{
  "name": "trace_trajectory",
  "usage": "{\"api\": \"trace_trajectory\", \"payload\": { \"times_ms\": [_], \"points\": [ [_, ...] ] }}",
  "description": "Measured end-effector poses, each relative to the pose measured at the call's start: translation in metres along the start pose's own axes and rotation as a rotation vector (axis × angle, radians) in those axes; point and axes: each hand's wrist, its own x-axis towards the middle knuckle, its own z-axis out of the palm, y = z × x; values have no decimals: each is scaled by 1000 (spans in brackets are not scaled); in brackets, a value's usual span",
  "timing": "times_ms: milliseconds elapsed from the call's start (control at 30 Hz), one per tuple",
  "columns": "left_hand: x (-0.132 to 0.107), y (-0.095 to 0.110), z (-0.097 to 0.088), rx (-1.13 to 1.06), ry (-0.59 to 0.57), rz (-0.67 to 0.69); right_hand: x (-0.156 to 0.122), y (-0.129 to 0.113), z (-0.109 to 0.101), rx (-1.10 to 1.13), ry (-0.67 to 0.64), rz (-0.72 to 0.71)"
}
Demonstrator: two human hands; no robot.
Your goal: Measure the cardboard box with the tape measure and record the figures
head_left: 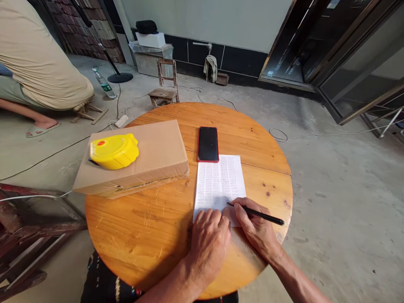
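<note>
From the head camera, the right hand [255,229] is closed around a black pen [257,214], pinched between thumb and fingers, its tip touching the near end of a printed sheet [220,183] and its barrel pointing right. The left hand [210,240] lies just beside it, open and palm down, fingers pressing the sheet's near left corner and holding nothing. The sheet lies on the right half of a round wooden table [142,235], and a red-edged phone [208,144] lies face up at its far end, touching or slightly overlapping it (which one is hard to tell). To the left sits a flat cardboard box [148,162] with a yellow tape measure [114,150] on top. Beyond the table stand a small wooden chair [166,84] and a water bottle [104,83], and another person [38,63] crouches at far left.
</note>
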Motion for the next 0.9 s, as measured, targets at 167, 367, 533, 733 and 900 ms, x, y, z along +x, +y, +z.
{"api": "trace_trajectory", "payload": {
  "times_ms": [167,367,533,733,900],
  "points": [
    [0,-1,0,-16,6,-9,1,0,1,-2,-1,0],
    [0,-1,1,-49,28,-16,0,1,0,-13,-11,-29],
    [0,-1,1,-57,31,-10,1,1,1,-25,-20,-42],
    [0,-1,0,-48,32,-11,1,2,1,-16,-28,-35],
    [0,-1,1,-58,33,-16,0,2,-1,-3,7,-32]
  ]
}}
